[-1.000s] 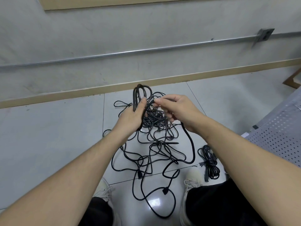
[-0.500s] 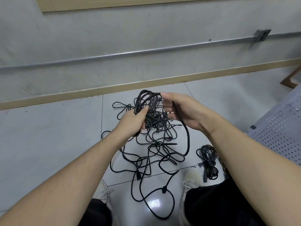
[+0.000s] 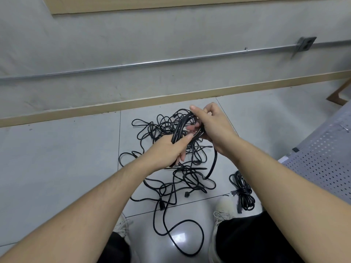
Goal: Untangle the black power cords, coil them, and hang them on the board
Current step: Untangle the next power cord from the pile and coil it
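A tangle of black power cords (image 3: 171, 179) lies spread on the grey tiled floor in front of my feet. Above it I hold a partly wound coil of cord (image 3: 180, 128). My left hand (image 3: 167, 150) grips the lower part of the coil, thumb on top. My right hand (image 3: 210, 124) curls round the coil's upper right side, with a strand running down from it to the floor (image 3: 213, 164). A finished, tied coil (image 3: 243, 192) lies on the floor by my right shoe. The perforated grey board (image 3: 326, 154) stands at the right edge.
The wall with a wooden skirting strip (image 3: 171, 97) and a metal conduit (image 3: 171, 61) runs across the back. My shoes (image 3: 222, 211) stand at the near edge of the tangle. A wooden frame corner (image 3: 340, 95) shows at far right.
My right hand has swung up and over the coil, laying another turn of cord on it. The left hand dropped slightly and kept its grip. The trailing strand on the floor shortened.
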